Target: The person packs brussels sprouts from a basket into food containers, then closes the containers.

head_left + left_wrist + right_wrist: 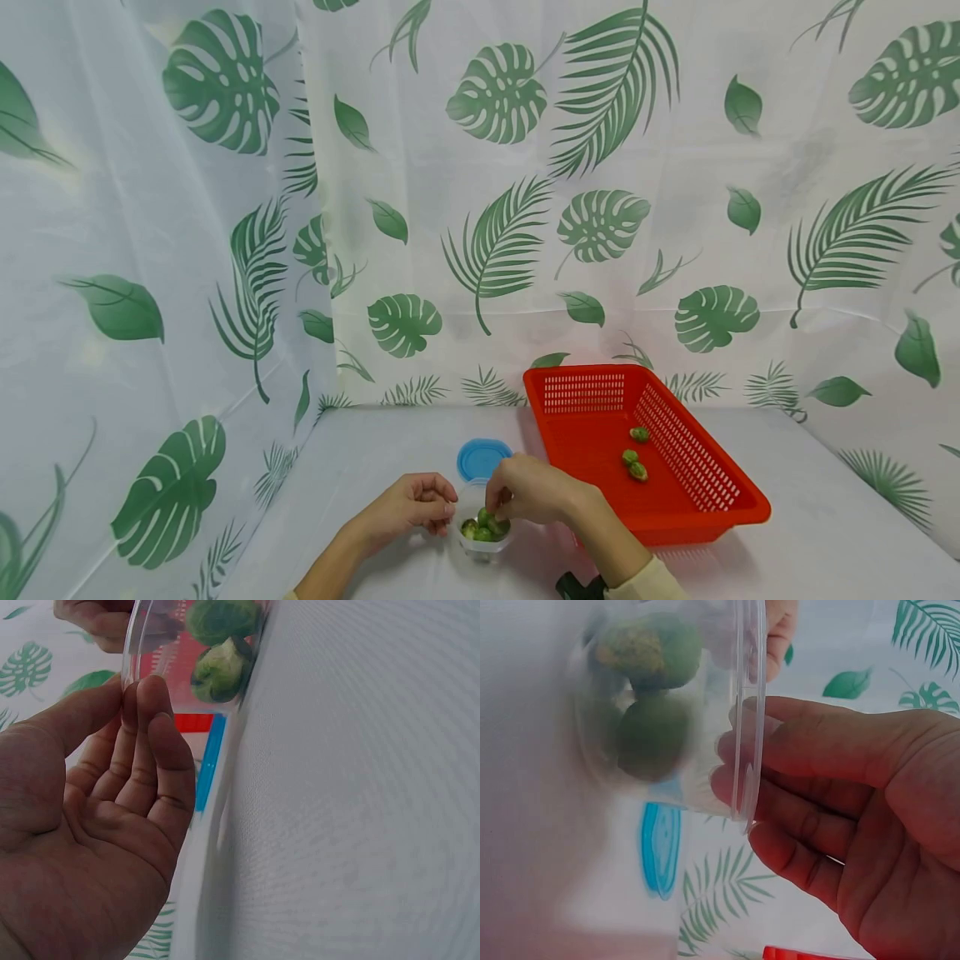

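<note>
A small clear plastic container stands on the table with several Brussels sprouts in it. At its left side my left hand holds the rim between thumb and fingertips, as the left wrist view shows. My right hand reaches over the right side. Its fingertips dip inside the rim, bent loosely, and no sprout shows between them. Through the cloudy wall in the right wrist view, the sprouts lie below those fingertips, apart from them.
Right of the container stands a red plastic basket with perforated walls and three Brussels sprouts inside. Just behind the container lies a blue lid. A leaf-printed white curtain hangs behind and to the left of the white table.
</note>
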Demonstrator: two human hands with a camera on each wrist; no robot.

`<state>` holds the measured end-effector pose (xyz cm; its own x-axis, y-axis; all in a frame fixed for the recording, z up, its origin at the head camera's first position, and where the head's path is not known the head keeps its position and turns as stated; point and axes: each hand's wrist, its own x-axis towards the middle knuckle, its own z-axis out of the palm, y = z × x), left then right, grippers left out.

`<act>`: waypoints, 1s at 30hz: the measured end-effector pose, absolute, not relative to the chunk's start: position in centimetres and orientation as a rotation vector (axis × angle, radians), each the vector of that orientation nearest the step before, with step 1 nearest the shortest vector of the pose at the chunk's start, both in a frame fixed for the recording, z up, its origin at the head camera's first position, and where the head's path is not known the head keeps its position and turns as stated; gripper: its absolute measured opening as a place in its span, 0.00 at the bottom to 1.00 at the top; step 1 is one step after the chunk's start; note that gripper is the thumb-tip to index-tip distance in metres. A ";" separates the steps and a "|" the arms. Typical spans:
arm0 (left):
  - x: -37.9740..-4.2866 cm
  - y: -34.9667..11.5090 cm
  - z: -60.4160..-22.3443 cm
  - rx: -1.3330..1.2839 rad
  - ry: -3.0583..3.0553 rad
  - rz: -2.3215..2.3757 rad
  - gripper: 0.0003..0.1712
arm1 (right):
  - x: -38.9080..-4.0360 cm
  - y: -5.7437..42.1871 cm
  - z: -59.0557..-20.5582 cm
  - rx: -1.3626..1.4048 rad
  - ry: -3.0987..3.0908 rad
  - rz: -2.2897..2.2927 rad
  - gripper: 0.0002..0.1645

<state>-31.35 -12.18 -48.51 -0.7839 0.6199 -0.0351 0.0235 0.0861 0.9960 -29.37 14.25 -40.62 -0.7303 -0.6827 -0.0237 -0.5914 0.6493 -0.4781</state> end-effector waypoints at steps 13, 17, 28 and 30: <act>-31.4 -12.1 -48.4 0.634 1.900 1.748 0.16 | -29.4 14.2 -40.7 -0.996 2.645 -0.690 0.07; -31.4 -12.1 -48.4 0.639 1.902 1.746 0.17 | -29.4 14.3 -40.7 -0.996 2.649 -0.688 0.07; -31.3 -12.1 -48.4 0.649 1.905 1.750 0.16 | -29.4 14.4 -39.8 -1.085 2.678 -0.788 0.09; -31.3 -12.1 -48.4 0.648 1.907 1.749 0.16 | -29.4 14.5 -39.8 -1.114 2.699 -0.789 0.08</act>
<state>-31.34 -12.11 -48.37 -0.7786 0.6270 -0.0253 0.0288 0.0761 0.9967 -29.44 14.46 -39.76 -0.7229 -0.6854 0.0876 -0.6246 0.5939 -0.5071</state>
